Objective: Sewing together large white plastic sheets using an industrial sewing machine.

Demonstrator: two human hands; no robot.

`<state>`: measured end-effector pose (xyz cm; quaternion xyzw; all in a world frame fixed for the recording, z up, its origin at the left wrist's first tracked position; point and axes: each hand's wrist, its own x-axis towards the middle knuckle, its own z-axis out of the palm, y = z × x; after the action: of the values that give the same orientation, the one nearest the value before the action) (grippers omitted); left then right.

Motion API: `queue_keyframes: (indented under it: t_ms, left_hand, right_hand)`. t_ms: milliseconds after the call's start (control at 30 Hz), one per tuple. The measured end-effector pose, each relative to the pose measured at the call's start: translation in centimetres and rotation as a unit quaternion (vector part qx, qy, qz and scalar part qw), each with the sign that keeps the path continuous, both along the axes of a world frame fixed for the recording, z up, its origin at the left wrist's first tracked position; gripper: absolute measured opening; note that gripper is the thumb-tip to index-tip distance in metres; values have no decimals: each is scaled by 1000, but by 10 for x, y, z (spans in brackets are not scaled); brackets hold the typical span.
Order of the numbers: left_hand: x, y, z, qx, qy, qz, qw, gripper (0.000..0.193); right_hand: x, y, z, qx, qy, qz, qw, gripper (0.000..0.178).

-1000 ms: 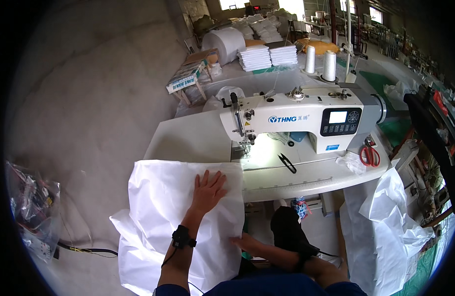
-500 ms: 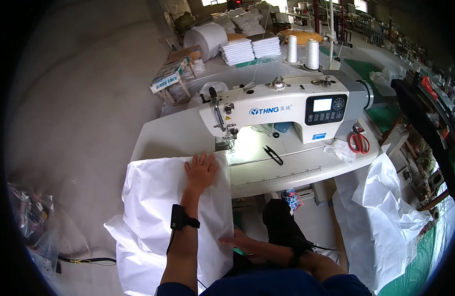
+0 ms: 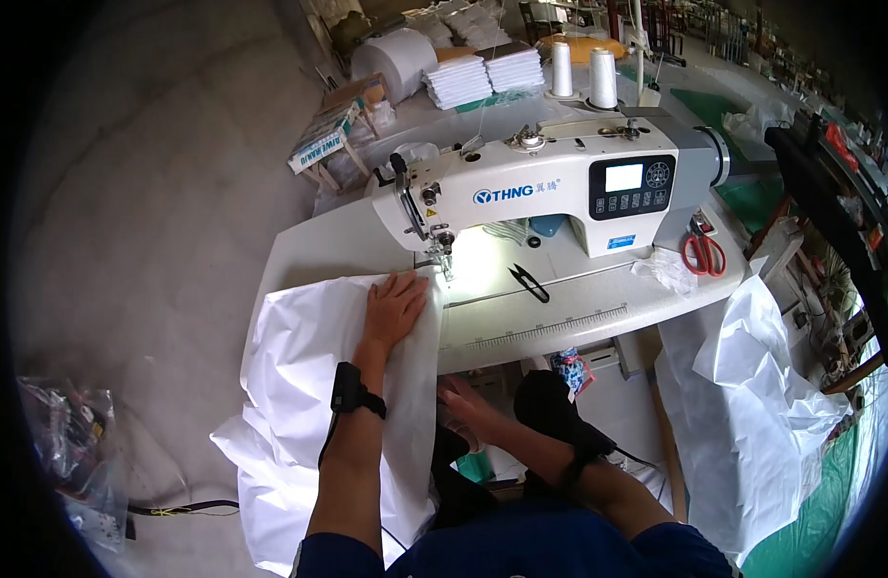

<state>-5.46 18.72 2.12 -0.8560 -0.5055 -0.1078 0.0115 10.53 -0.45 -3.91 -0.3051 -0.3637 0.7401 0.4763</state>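
left hand (image 3: 394,310) flat, fingers spread, pinning white fabric (image 3: 309,385) at tabletop (image 3: 559,323) left edge beside needle (image 3: 447,262) | right hand (image 3: 463,405) below front edge, fingers loosely apart on hanging fabric, keeping it taut

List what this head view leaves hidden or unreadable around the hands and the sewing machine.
- Right hand: fingertips hidden by the white fabric edge below the table; its grip is unclear.
- Needle at the sewing machine: lost in lamp glare.
- Left hand: palm covers the fabric beneath.
- Clear bag: contents blurred at the left rim.
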Motion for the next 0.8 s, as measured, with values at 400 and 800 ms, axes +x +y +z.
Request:
queue_keyframes:
  t_ms: [400, 800]
  left_hand:
    - [9, -18, 6, 5, 34, 14, 999, 49]
    - [13, -24, -9, 10, 73, 22, 997, 55]
  right_hand:
    - [105, -105, 39, 111, -208, 310, 921, 21]
    - [417, -197, -8, -186, -927, -166, 279, 118]
